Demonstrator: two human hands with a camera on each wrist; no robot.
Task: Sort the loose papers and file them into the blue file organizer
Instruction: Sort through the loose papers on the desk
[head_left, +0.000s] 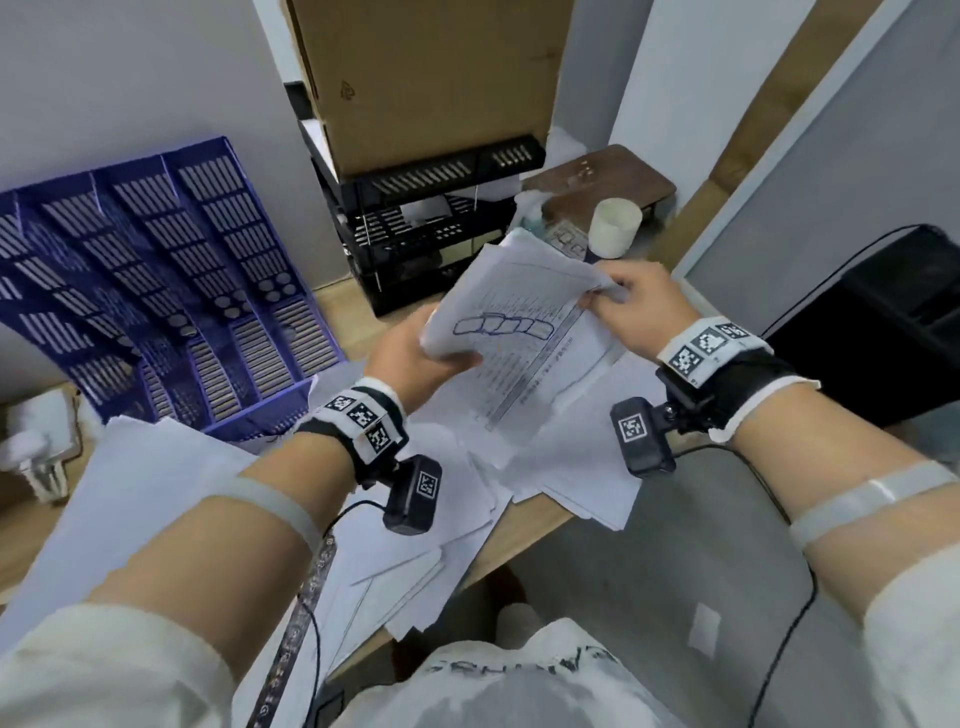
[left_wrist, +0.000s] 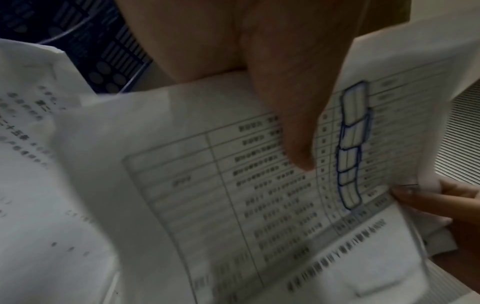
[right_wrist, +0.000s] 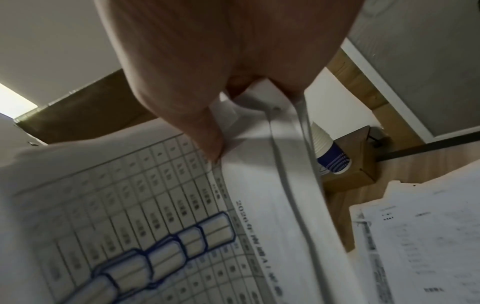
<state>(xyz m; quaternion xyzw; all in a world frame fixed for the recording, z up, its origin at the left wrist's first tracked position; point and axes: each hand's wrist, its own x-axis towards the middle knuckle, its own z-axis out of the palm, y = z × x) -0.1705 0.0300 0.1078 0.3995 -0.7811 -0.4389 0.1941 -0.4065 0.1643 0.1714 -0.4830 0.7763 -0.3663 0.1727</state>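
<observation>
Above the middle of the desk (head_left: 524, 540), the left hand (head_left: 410, 358) is gripping a sheaf of papers (head_left: 514, 306) by its near edge, while the right hand (head_left: 639, 301) is pinching the far corner. Held only at the edges, the sheaf is likely sagging, so sheets could slip onto the loose papers (head_left: 415, 551) overhanging the front edge and push them off. At the desk's back left, the blue organizer (head_left: 171, 291) is lying tilted, its slots apparently empty.

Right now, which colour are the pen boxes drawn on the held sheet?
Blue boxes on the white sheet; the right wrist view shows them best.
</observation>
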